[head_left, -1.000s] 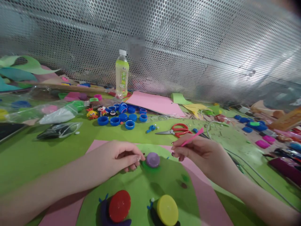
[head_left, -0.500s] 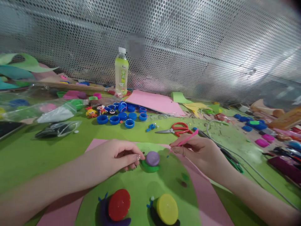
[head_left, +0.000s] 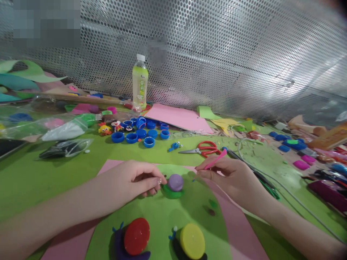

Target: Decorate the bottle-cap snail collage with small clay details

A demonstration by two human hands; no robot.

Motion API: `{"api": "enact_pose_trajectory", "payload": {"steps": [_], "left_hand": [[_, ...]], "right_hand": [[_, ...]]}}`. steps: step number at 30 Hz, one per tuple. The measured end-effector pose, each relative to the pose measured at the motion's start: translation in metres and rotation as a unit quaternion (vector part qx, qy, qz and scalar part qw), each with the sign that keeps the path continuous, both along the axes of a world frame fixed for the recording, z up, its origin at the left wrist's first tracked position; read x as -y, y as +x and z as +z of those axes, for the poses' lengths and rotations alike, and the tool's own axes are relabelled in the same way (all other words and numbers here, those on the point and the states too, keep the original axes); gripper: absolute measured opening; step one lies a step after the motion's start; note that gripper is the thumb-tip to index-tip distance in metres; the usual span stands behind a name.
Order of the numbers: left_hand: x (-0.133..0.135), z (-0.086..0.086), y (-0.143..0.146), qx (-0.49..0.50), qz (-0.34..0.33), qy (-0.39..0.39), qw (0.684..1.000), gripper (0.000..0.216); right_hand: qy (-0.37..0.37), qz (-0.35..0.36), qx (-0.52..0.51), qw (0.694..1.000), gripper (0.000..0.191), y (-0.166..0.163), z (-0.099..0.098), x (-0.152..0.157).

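My right hand (head_left: 221, 171) pinches a pink clay-modelling tool (head_left: 217, 159) whose tip points down to the left. A tiny blue bit (head_left: 193, 180) shows at the tip. Closed at thumb and forefinger, my left hand (head_left: 141, 178) is at the left end of a snail with a green clay body (head_left: 173, 194) and a purple round shell (head_left: 175, 182); the exact contact is partly hidden. Nearer to me are a purple-bodied snail with a red shell (head_left: 137, 236) and a dark-bodied one with a yellow shell (head_left: 192, 241). All three sit on a green sheet (head_left: 159, 213) over pink board (head_left: 230, 213).
Behind my hands lie red-handled scissors (head_left: 207, 148), a small blue clay figure (head_left: 175, 146) and several blue bottle caps (head_left: 131, 138). A drink bottle (head_left: 140, 83) stands at the back. Plastic bags (head_left: 65, 131) are on the left, a cable (head_left: 282, 180) on the right.
The tool in my right hand has shifted slightly left and its tip now sits a little differently. My left hand stays by the green snail.
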State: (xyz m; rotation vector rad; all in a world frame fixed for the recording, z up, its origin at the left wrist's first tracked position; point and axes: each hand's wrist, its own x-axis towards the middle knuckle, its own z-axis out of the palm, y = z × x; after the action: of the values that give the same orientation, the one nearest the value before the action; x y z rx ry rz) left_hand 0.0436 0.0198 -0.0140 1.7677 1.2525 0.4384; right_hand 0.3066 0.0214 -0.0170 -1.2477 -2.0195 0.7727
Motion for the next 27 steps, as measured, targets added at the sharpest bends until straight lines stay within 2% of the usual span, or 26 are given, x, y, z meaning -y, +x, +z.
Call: {"api": "enact_pose_trajectory", "payload": {"steps": [5, 11, 27], "left_hand": [[0.0003, 0.0049, 0.002, -0.014, 0.008, 0.001, 1.0, 0.018], [0.0026, 0.0073, 0.0015, -0.015, 0.003, 0.004, 1.0, 0.018], [0.0007, 0.0049, 0.0026, -0.018, 0.006, 0.001, 1.0, 0.018]], "right_hand": [[0.02, -0.017, 0.008, 1.0, 0.012, -0.0008, 0.0022, 0.0012], [0.008, -0.007, 0.022, 1.0, 0.013, -0.0044, -0.0018, -0.0017], [0.02, -0.016, 0.023, 0.999, 0.013, 0.0013, 0.0012, 0.0025]]}}
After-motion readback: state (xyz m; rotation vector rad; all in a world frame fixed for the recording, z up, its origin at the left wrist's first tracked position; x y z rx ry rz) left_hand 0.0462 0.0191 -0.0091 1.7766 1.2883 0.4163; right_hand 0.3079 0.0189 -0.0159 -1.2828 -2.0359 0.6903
